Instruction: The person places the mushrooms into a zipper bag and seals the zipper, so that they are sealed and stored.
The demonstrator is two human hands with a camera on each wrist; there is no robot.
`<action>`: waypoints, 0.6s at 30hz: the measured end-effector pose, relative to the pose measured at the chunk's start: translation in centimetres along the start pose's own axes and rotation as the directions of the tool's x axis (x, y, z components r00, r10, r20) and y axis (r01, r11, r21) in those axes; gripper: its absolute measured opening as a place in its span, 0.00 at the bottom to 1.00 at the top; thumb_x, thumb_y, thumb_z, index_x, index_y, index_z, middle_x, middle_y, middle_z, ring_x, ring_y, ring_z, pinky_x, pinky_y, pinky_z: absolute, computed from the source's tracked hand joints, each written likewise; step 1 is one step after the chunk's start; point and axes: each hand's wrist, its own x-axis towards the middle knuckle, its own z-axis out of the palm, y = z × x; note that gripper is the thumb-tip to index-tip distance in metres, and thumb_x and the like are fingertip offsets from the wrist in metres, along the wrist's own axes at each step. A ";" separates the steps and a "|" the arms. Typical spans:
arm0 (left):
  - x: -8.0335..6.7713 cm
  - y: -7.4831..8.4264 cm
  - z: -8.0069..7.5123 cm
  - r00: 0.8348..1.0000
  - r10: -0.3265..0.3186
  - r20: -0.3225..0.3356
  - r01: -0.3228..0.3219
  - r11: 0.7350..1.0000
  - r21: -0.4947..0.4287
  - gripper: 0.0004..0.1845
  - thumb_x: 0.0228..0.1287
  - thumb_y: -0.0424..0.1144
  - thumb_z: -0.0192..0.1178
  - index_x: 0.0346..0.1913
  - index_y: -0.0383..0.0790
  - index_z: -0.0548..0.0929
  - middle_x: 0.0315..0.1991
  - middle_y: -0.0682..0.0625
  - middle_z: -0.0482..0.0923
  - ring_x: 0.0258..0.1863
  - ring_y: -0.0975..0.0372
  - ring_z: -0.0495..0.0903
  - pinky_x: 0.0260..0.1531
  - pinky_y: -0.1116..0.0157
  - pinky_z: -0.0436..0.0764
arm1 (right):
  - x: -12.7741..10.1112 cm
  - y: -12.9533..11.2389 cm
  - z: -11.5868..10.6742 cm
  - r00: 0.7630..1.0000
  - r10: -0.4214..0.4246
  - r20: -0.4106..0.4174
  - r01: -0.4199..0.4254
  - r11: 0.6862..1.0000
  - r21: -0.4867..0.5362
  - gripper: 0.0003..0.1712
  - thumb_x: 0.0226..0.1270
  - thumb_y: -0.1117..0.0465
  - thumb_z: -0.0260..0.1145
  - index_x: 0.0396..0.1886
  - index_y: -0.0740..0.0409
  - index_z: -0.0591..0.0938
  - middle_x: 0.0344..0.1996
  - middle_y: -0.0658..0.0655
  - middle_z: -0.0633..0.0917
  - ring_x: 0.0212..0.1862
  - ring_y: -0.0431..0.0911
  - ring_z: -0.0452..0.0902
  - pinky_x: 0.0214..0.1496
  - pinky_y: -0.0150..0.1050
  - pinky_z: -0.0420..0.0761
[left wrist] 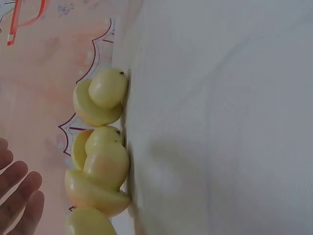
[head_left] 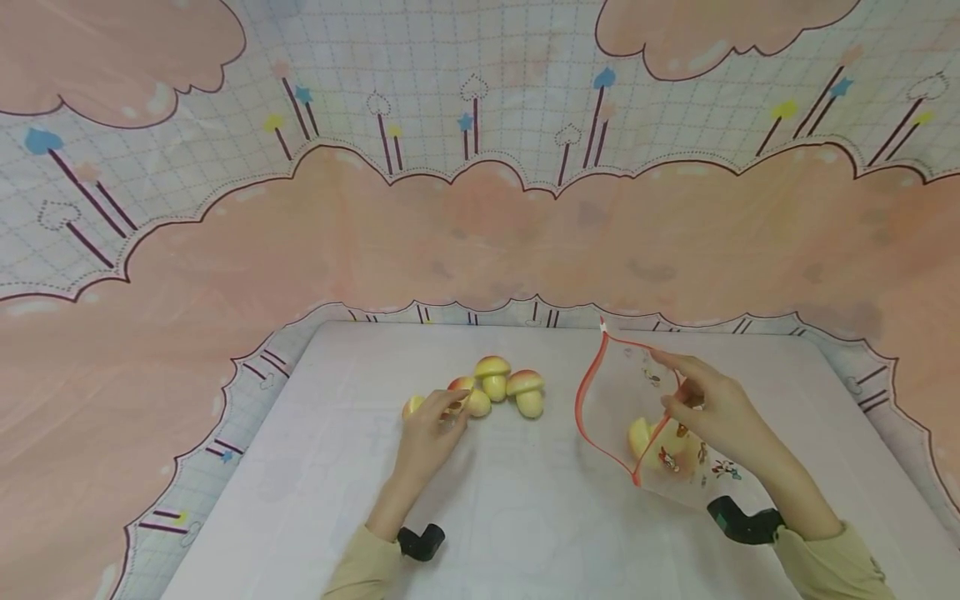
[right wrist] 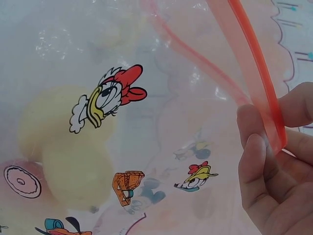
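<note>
Several toy mushrooms (head_left: 492,379) with yellow stems and reddish-yellow caps lie grouped on the white tabletop; in the left wrist view one mushroom (left wrist: 108,89) stands apart from a touching cluster. My left hand (head_left: 431,433) hovers over the group's left end, its loosely bent fingers (left wrist: 19,196) holding nothing. My right hand (head_left: 712,404) pinches the red zip edge of a clear bag (head_left: 611,392) printed with cartoon ducks, whose mouth gapes toward the left. Inside the bag sits at least one mushroom (right wrist: 78,166), blurred by the plastic.
A white cloth (head_left: 510,508) covers the table. Behind it hangs a pink and white printed curtain (head_left: 465,233) with cloud shapes, also down both sides. Black wrist mounts (head_left: 746,521) sit at the sleeve cuffs.
</note>
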 end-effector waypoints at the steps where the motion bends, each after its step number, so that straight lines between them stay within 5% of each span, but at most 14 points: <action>1: 0.0 -0.1 -0.1 1.000 -0.007 -0.002 0.007 1.000 0.004 0.15 0.53 0.28 0.67 0.45 0.37 0.84 0.36 0.46 0.85 0.34 0.58 0.84 0.42 0.60 0.80 | 0.0 0.0 0.0 1.000 0.002 0.000 -0.002 1.000 0.000 0.36 0.61 0.69 0.65 0.70 0.55 0.68 0.39 0.55 0.77 0.26 0.34 0.71 0.24 0.30 0.75; 18: 0.5 -1.9 -2.7 0.997 -0.072 0.009 0.071 0.994 0.080 0.16 0.56 0.30 0.66 0.49 0.39 0.84 0.43 0.47 0.85 0.40 0.56 0.83 0.39 0.59 0.84 | 0.0 -0.1 0.2 1.000 -0.014 0.003 0.014 1.000 0.006 0.35 0.60 0.70 0.65 0.69 0.57 0.68 0.35 0.55 0.76 0.25 0.34 0.71 0.23 0.30 0.75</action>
